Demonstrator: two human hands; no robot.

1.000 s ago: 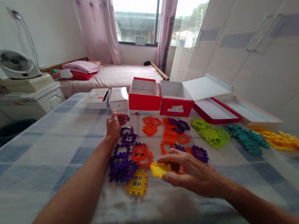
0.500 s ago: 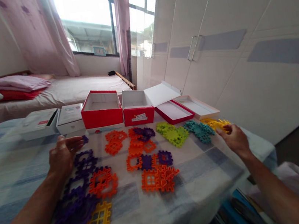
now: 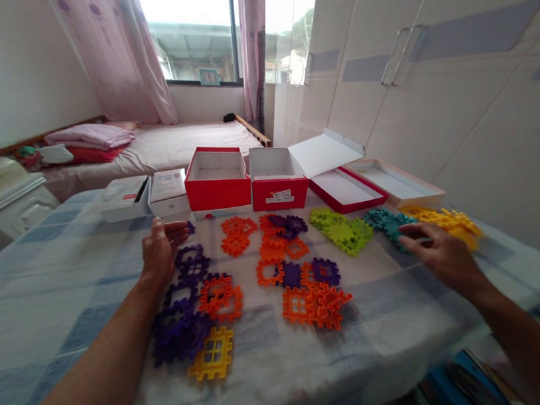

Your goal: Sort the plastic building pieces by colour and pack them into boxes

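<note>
My left hand (image 3: 157, 250) is at the left side of the table, thumb raised apart and fingers stretched out. Its fingertips reach a small purple piece (image 3: 191, 227), partly hidden; I cannot tell if they touch it. Below lie purple interlocking building tiles (image 3: 180, 329). My right hand (image 3: 441, 257) hovers with its fingers apart at the near right edge of the teal tiles (image 3: 387, 223), with nothing seen in it. Yellow tiles (image 3: 454, 222) lie just beyond it. Lime green tiles (image 3: 341, 229) lie left of the teal ones.
Orange tiles (image 3: 298, 302) mixed with purple ones lie mid-table, and a yellow window tile (image 3: 214, 354) lies near the front. Along the back stand an open red box (image 3: 218, 191), another red box (image 3: 279, 196) with its lid up, shallow trays (image 3: 348, 189) and white boxes (image 3: 170, 204).
My right hand has come away from the yellow tiles leftward to the teal ones. My left hand stays beside the small purple piece. The whole view has shifted, showing more on the left.
</note>
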